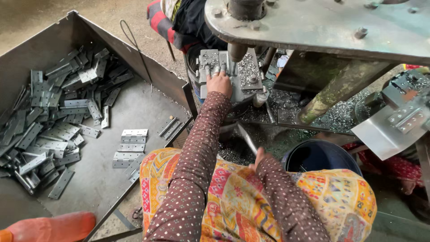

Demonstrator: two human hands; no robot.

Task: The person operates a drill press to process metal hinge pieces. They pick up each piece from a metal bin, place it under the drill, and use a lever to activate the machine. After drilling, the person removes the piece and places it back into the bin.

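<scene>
Nearest to the camera is a lap in yellow patterned cloth (251,197), with two brown dotted sleeves going out from it.

Only the head view is given. The left hand (219,83) reaches forward and lies palm down on the jig (228,74) of a drill press. Its fingers (215,71) are close together and press on a small metal piece (208,60), probably a hinge; I cannot see it well enough to be sure. This piece is just beyond the fingertips, touching them, and its long axis seems to run away from the person. The spindle (235,54) stands just right of the fingers, near but apart from them.

The right hand (260,157) is low and close to the body, well behind the left hand. It seems closed on a thin metal lever (247,139) that goes up and to the left from it; how tight the grip is I cannot tell. A dark bucket (319,157) stands just right of this hand.

Far to the left of both hands is a big metal tray (148,67) with a pile of hinges (53,116). The left hand is the nearer one to it. Metal chips (331,116) lie under the machine table (322,27).
</scene>
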